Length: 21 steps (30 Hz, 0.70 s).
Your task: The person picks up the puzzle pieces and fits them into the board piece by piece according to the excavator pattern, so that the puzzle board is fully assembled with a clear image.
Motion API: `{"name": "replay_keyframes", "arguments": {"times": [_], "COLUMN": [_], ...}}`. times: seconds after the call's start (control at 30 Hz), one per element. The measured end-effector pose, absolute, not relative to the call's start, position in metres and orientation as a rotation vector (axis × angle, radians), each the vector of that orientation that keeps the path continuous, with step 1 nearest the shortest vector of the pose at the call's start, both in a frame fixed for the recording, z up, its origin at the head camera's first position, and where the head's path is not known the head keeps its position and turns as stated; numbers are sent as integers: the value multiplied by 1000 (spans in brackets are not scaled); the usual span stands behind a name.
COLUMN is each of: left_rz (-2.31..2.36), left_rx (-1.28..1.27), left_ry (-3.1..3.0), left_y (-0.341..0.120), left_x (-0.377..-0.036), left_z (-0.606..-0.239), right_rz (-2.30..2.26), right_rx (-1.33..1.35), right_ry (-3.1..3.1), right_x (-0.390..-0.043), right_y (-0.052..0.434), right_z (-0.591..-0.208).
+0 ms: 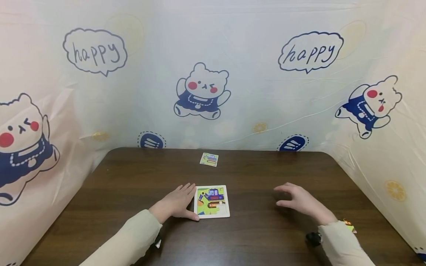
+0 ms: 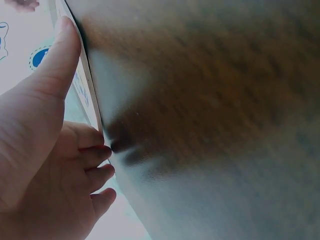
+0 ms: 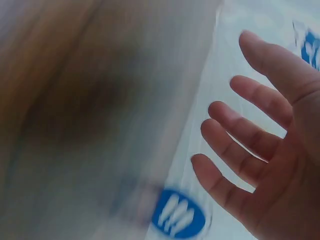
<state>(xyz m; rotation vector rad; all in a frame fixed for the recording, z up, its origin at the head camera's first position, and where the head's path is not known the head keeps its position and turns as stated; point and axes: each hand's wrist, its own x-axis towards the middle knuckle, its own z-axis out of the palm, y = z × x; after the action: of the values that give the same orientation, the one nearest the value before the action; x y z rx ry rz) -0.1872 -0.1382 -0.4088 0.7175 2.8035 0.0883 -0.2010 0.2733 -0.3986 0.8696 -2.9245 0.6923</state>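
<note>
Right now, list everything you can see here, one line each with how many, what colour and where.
puzzle board: one, white frame with a blue and green digger picture, middle of the table near the person.
loose puzzle piece: one, pale green and white, far edge of the table, apart from the board.
table: one, dark brown wood.
backdrop sheet: one, white with blue bears and "happy" bubbles, behind and on both sides of the table.
left hand: one, fingers straight, resting against the board's left edge.
right hand: one, open, right of the board, holding nothing.
sleeves: two, beige.
</note>
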Motion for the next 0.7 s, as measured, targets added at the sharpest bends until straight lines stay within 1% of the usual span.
{"name": "replay_keyframes", "arguments": {"times": [0.23, 0.47, 0.53, 0.7], "left_rz": [81, 92, 99, 79], "left_rx": [707, 719, 720, 721], "left_ry": [2803, 2800, 2799, 2804], "left_y": [-138, -138, -138, -138], "left_x": [-187, -186, -186, -188], "left_z": [-409, -408, -407, -409], "right_rz": [750, 805, 835, 818], "right_rx": [600, 391, 352, 357], "right_ry": [-2960, -3078, -3114, -3142], "right_x": [-184, -161, -155, -144], "right_y": [337, 386, 398, 423], "right_z": [-397, -400, -401, -407]}}
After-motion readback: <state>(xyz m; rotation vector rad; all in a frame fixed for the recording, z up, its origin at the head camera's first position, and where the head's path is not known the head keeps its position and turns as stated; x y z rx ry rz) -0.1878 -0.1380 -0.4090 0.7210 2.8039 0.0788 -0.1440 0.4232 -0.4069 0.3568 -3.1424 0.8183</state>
